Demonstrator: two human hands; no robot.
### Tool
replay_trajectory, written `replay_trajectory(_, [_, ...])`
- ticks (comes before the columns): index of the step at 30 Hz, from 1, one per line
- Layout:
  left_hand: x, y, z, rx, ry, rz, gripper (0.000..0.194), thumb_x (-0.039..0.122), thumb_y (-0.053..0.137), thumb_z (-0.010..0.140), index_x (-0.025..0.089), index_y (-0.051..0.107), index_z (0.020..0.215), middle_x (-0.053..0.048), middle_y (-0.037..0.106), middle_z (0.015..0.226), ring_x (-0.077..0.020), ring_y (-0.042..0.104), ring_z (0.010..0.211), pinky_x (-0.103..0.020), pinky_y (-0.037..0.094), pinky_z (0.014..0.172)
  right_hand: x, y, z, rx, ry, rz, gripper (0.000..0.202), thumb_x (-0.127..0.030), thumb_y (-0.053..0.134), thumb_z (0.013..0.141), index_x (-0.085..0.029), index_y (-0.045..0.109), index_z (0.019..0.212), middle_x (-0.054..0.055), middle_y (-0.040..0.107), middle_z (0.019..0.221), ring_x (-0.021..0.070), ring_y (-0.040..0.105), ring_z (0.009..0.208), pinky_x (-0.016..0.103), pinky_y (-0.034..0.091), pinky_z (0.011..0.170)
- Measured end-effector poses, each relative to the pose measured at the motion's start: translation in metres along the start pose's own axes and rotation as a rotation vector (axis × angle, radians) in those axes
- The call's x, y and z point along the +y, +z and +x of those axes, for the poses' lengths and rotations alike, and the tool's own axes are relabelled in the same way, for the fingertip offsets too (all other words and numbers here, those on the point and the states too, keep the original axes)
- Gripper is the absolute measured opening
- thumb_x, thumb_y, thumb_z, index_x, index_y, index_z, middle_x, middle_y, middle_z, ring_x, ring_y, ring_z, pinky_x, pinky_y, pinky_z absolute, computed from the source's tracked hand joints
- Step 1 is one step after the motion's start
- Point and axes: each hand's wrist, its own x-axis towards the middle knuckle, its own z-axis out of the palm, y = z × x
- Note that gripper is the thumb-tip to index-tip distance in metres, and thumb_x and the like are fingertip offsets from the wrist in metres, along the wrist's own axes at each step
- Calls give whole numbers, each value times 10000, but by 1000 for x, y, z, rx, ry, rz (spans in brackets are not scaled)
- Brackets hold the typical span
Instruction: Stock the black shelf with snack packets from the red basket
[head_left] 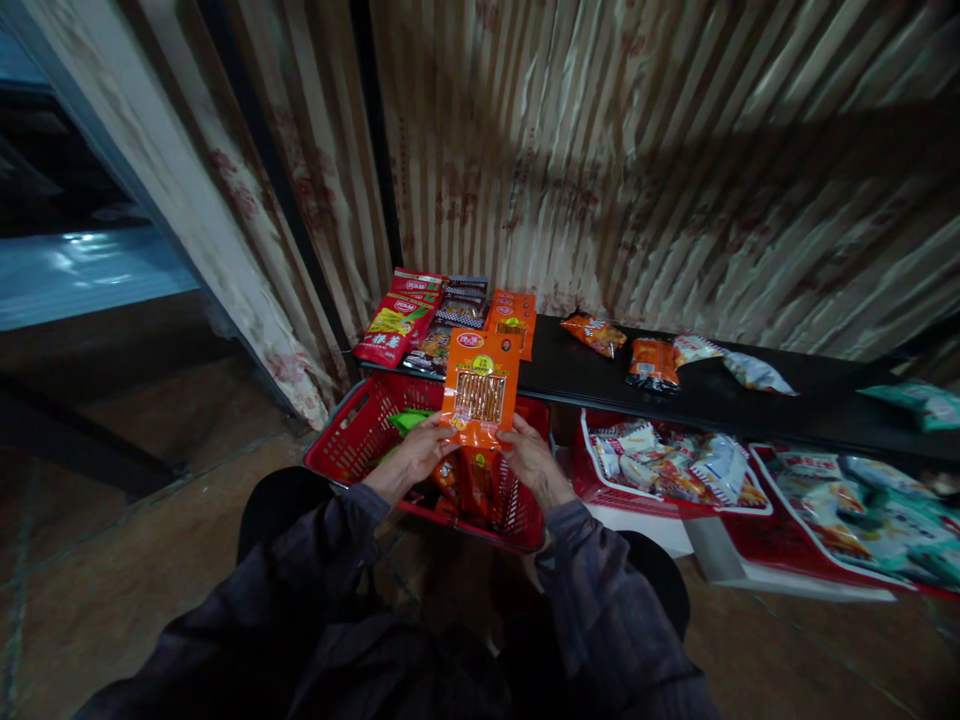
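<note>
An orange snack packet (481, 388) with a clear window showing brown sticks is held up between my two hands. My left hand (420, 452) pinches its lower left corner, and my right hand (531, 458) grips the lower right. Directly below is a red plastic basket (341, 440) containing more orange packets (478, 490) and a green packet (409, 420). Behind the held packet, on a black shelf (555, 375), lie similar orange packets (514, 310), dark checkered packets (461, 305) and red packets (397, 320).
Farther right on the shelf lie an orange bag (654, 363), a white bag (754, 373) and a green bag (919, 402). Two more red baskets, one with white packets (667, 460) and one with green packets (900, 520), stand below. A striped curtain (600, 180) hangs behind.
</note>
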Motion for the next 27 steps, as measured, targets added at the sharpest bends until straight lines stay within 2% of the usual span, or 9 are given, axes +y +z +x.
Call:
replay_trajectory(10, [0,3,-6,-8,22,19,286,-49,620,613,128,678,830,-47,729,792,-139,681,663,-264,576,672,6,-1,-1,75,-50,25,255,-162,741,596,-218,675,836,-10,760,831,144,703,743,252,560,691])
replay_trajectory(20, [4,7,-9,-20,49,79,255,-4,630,605,140,685,808,-48,729,772,-154,696,685,-258,573,673,4,2,-2,91,-70,32,265,-156,732,593,-213,710,850,-8,768,821,141,703,719,252,561,699])
replay_trajectory(24, [3,7,-5,6,72,127,226,16,658,596,132,680,788,-61,729,758,-170,692,660,-270,563,654,5,2,-1,97,-92,32,274,-157,724,597,-213,710,864,-5,767,820,145,700,705,262,560,697])
replay_trajectory(27, [-1,9,2,65,119,155,286,25,676,606,143,668,866,-60,737,818,-182,693,716,-291,559,702,7,2,0,116,-107,19,288,-177,735,592,-216,708,876,0,766,818,157,697,697,276,558,677])
